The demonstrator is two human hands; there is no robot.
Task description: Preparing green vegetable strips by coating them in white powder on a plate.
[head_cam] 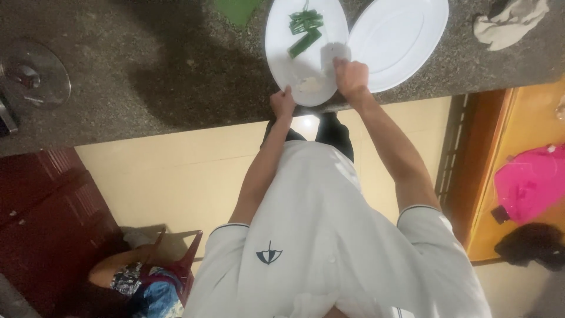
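A white oval plate (279,44) lies at the front edge of a dark speckled stone counter (170,76). Several cut green stalk pieces (305,30) rest on its far half, and a pale smear of food (309,85) on its near end. My left hand (283,102) pinches the plate's near rim at the counter edge. My right hand (351,76) is closed over the plate's right side, holding a small pale object (334,53) that I cannot identify. A second, empty white oval plate (400,38) touches the first on its right.
A crumpled grey cloth (509,23) lies at the counter's far right and a glass lid (32,73) at its left. A green item (238,9) sits at the far edge. Below are a cream floor, a pink bag (532,182), a red cabinet (47,212), and a person (126,277) low at the left.
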